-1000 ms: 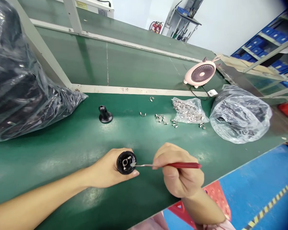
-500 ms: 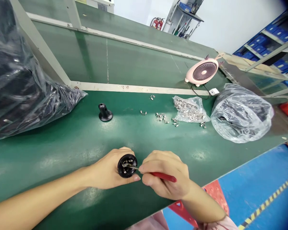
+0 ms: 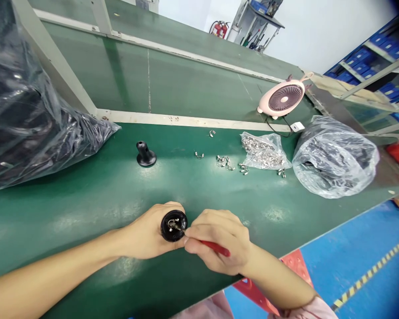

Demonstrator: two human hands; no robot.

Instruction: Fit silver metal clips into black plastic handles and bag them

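Observation:
My left hand point(image 3: 148, 235) is wrapped round a black flanged plastic part point(image 3: 164, 230), its round hollow end turned up toward me. Inside that hollow sits a small bent metal clip point(image 3: 171, 223). Pinched in my right hand point(image 3: 219, 241) is a thin tool with a red handle point(image 3: 216, 248), perhaps a small screwdriver; its metal tip reaches into the hollow at the clip. A similar black part point(image 3: 146, 155) stands upright on its flange farther back on the green table. Loose metal clips point(image 3: 224, 162) lie to the right of it.
A clear bag of metal clips point(image 3: 266, 150) lies at the back right, beside a plastic-wrapped bundle point(image 3: 335, 157). Behind it stands a pink fan point(image 3: 282, 98) with a cable. A large bag of black parts point(image 3: 36, 110) fills the left side. A pale rail point(image 3: 186, 121) runs along the back.
My right hand has moved slightly left, bringing the red-handled tool deeper into the black part's hollow. My left hand and the part have shifted a little left and up in view.

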